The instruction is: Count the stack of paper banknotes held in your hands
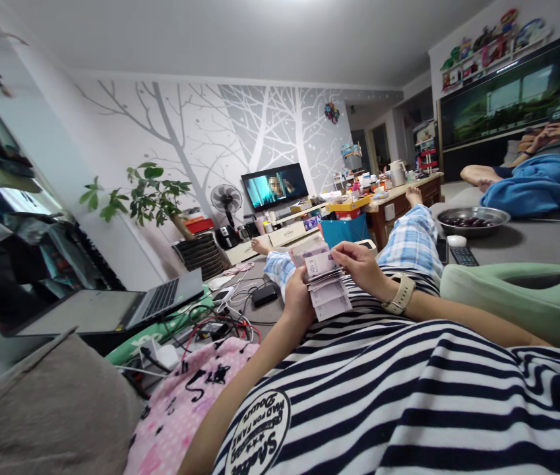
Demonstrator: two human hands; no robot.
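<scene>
1. The left hand [299, 300] was closed around the lower edge of a fanned stack of banknotes [323, 280], its fingers curled behind the paper.
2. The right hand [359, 267] was narrowly pinched on the upper part of the same banknotes, with the thumb and fingers on the paper; a cream-banded smartwatch [400, 295] sat on that wrist.
3. The banknotes were held in the air between both hands, just above the striped shirt [359, 396] on the person's belly and in front of the plaid pajama legs [411, 241].
4. To the left of the banknotes, an open laptop [111, 310] stood beside a tangle of cables [220, 328] and a small black power adapter [264, 295].
5. To the right of the banknotes lay a white computer mouse [456, 241], a black TV remote [464, 256] and a steel bowl [472, 221] of dark fruit on a gray sofa.
6. Well beyond the banknotes, a wooden counter [403, 194] carried crowded household items, and a wall-mounted TV [274, 187] glowed near a standing fan [226, 198].
7. Far to the right of the banknotes, another person [551, 142] reclined under a blue blanket [531, 188] with both hands raised.
</scene>
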